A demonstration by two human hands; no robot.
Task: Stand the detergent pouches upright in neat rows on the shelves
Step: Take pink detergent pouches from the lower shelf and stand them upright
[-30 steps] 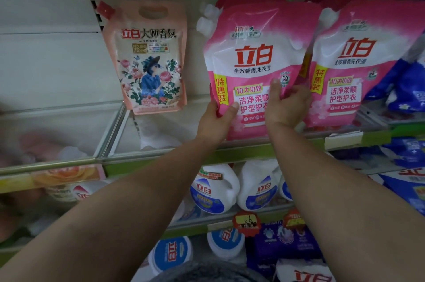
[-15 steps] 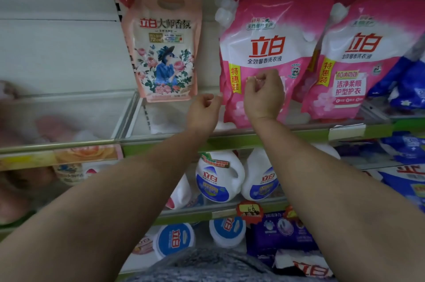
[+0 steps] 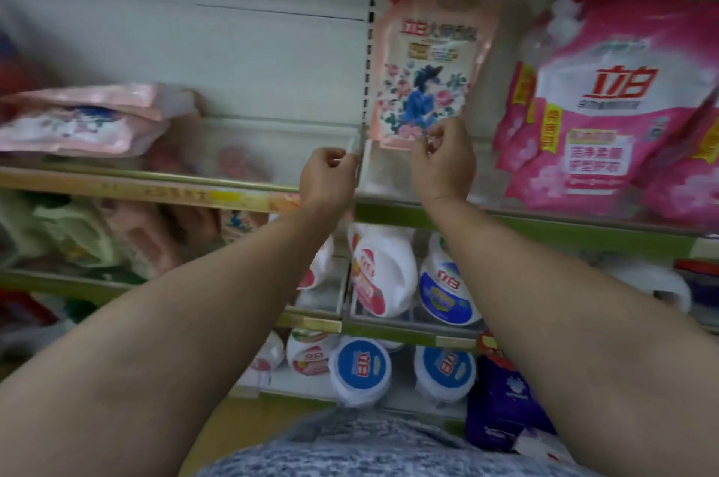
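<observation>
Both hands curled and empty, left hand (image 3: 328,176), right hand (image 3: 443,161) just below upright floral pouch (image 3: 426,64)

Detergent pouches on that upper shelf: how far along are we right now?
Done: the bright pink pouches on the right stand upright, and the floral peach pouch stands against the back panel. In hand: nothing clearly; the left hand and right hand are curled just below that peach pouch, the right at its bottom edge. Left: the pale pink pouches on the left shelf lie flat in a stack.

Bare forearms (image 3: 218,305); mottled blue-and-white patterned garment (image 3: 350,445) at the torso.
</observation>
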